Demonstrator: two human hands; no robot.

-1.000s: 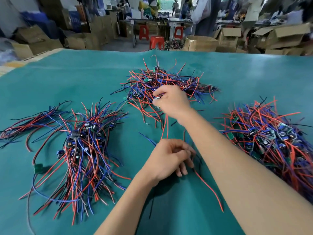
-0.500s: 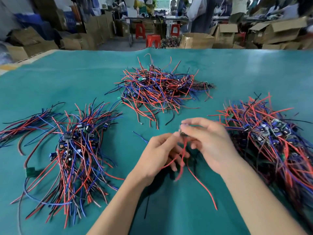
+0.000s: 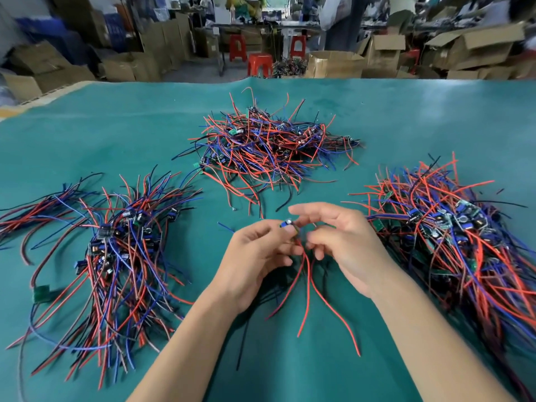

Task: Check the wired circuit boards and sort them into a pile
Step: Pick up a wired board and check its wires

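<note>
Teal matting covers the desk (image 3: 406,117), and just below mid-frame both hands meet over one wired circuit board (image 3: 290,226). The left hand (image 3: 255,256) pinches it between thumb and forefinger; the right hand (image 3: 345,245) has its fingers loosely curled beside it, and whether they grip its wires I cannot tell. This looks like the checking step. Next, likely, a drop onto the neat pile (image 3: 116,250) at left, or another heap.

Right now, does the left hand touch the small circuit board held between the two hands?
Touching. The head view shows the left hand pinching the small circuit board at its fingertips, with the red wires hanging below.
</note>
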